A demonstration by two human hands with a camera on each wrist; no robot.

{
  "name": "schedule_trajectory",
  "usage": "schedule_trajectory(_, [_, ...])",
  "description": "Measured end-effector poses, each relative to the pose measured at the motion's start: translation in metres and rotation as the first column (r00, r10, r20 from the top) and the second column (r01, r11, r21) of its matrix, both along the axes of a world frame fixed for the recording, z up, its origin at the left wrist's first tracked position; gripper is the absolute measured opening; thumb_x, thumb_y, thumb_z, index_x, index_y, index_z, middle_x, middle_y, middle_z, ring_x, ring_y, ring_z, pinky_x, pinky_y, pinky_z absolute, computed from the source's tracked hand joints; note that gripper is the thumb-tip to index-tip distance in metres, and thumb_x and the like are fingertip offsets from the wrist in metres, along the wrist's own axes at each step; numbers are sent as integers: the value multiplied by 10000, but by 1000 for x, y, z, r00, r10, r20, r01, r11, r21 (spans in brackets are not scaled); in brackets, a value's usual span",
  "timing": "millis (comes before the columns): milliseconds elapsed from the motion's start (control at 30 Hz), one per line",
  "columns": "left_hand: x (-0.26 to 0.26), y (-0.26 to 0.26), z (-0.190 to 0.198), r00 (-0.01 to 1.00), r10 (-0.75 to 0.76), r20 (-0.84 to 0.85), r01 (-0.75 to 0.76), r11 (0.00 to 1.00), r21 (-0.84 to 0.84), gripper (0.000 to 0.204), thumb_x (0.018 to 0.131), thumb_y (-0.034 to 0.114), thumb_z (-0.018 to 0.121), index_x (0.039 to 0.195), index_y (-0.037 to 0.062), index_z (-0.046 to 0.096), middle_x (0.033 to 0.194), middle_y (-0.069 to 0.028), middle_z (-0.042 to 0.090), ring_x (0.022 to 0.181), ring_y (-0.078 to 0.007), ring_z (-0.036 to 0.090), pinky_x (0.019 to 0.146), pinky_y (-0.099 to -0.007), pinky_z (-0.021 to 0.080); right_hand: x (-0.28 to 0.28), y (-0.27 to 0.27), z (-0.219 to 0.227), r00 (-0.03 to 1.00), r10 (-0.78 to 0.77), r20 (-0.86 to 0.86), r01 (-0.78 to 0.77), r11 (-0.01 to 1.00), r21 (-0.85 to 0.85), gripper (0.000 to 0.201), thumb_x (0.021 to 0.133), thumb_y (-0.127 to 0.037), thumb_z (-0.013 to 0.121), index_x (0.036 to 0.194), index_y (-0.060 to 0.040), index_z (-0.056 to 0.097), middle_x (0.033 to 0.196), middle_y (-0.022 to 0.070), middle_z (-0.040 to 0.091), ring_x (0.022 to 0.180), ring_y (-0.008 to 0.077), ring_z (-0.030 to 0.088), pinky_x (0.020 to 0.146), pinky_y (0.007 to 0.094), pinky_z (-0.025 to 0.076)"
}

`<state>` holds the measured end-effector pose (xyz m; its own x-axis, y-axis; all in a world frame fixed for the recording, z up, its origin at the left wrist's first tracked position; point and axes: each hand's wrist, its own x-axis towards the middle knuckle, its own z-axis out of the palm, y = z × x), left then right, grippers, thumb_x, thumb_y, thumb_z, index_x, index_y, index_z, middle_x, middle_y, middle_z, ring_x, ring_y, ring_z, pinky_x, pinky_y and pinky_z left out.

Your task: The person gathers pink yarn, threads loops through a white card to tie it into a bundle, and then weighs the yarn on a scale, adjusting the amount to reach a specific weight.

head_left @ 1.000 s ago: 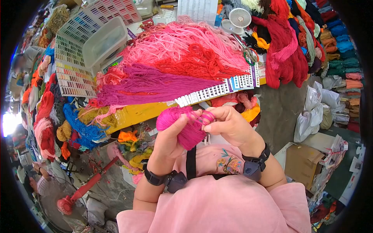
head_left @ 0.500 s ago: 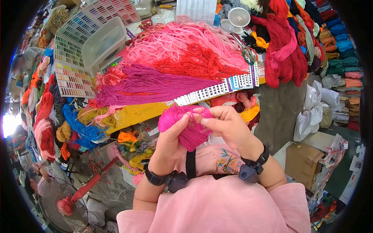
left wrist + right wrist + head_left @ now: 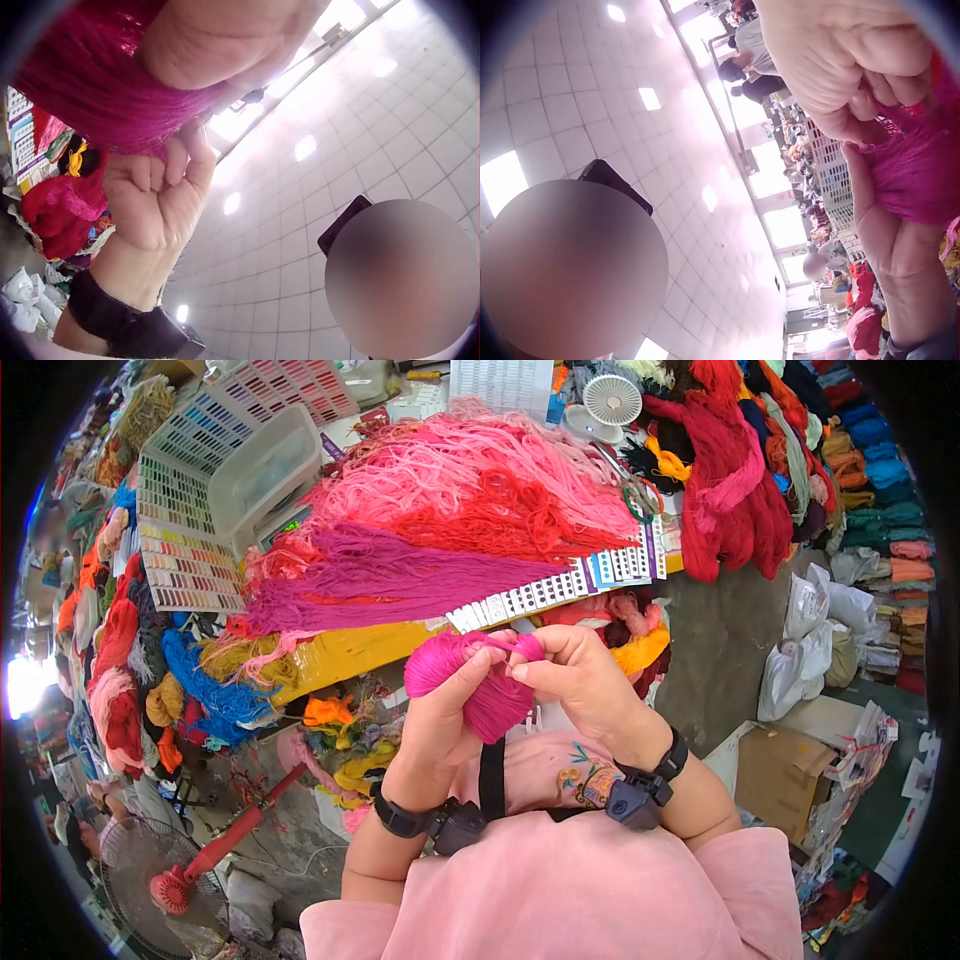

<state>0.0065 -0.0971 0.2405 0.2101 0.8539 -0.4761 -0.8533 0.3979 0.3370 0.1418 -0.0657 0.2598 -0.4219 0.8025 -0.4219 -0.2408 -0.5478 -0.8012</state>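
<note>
A bundled skein of magenta yarn (image 3: 498,710) is held up in front of the chest, off the table edge. My left hand (image 3: 438,712) grips it around the middle, thumb across the near side. At the skein's upper right, my right hand (image 3: 590,685) pinches a looped strand between thumb and curled fingers. In the left wrist view the skein (image 3: 112,97) hides most of the left fingers, and the right hand (image 3: 154,199) shows with its fingers curled. The right wrist view shows the skein (image 3: 915,176) between both hands.
Ahead stands a yellow-edged table (image 3: 365,657) piled with pink yarn (image 3: 430,470), red yarn (image 3: 500,520) and purple yarn (image 3: 370,580). White punched sample cards (image 3: 540,597) lie along its front. A red floor fan (image 3: 172,890) stands at left, a cardboard box (image 3: 782,780) at right.
The right hand has shifted slightly left and drawn in the loose loop, which now bunches at its fingertips. The left hand still holds the skein in nearly the same place.
</note>
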Motion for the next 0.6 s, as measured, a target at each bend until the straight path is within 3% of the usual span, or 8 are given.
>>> schedule_trajectory(133, [-4,2,-4,996,-94,-11,94,980,174,146,798,128,483,826,-1,547,906,-87,522,769,-153,511,641,-267,427,16,1,0,957,47,-287,-111,971,-212,53,741,-49,524,787,-24,535,643,-23,503,541,34,433,491,169,339])
schedule_trajectory(233, [-5,2,-2,971,-43,235,-5,980,197,172,809,171,467,734,25,518,753,-59,523,658,-118,494,557,-229,390,39,2,1,865,59,-498,-280,881,-381,54,740,-76,529,781,-53,502,611,-26,472,509,31,409,459,170,316])
schedule_trajectory(300, [-1,18,3,794,-457,-400,538,835,113,179,805,173,472,680,47,483,598,-29,492,543,-94,470,496,-212,364,50,5,-1,923,242,-298,-335,888,-316,81,742,-77,535,802,-35,500,628,-18,493,531,28,424,467,168,324])
schedule_trajectory(333, [4,22,-2,778,-433,-456,525,846,94,175,800,169,475,693,33,499,510,-15,467,452,-84,437,457,-202,343,51,12,17,928,363,81,-348,925,-153,68,742,-66,535,775,-8,523,647,-9,517,548,28,436,478,175,339])
schedule_trajectory(433, [-9,43,-5,720,-604,-340,646,763,11,163,788,150,483,705,14,519,531,-26,486,430,-80,429,429,-193,326,80,30,9,759,412,504,-547,824,151,62,738,-61,541,744,-1,555,686,4,544,579,31,454,499,174,361])
schedule_trajectory(500, [-16,49,-24,818,-487,-307,460,873,-162,162,779,122,479,668,11,518,537,-34,493,387,-69,384,359,-185,295,94,45,7,826,390,408,-488,856,169,84,745,-57,522,700,-9,574,760,57,558,588,61,478,486,180,374])
schedule_trajectory(533, [-29,51,-43,909,-333,-252,278,933,-229,163,807,140,441,733,10,504,534,-24,469,387,-44,369,345,-174,293,106,55,3,957,279,77,-288,940,184,75,754,-57,508,743,-12,567,813,83,553,599,82,489,483,192,391])
schedule_trajectory(600, [-71,46,-103,887,122,446,-37,980,-194,168,866,146,323,854,31,444,525,41,365,394,-11,345,345,-159,288,137,76,-11,862,-167,-478,102,982,-160,115,772,-57,483,875,-26,523,895,128,529,614,134,500,466,238,434])
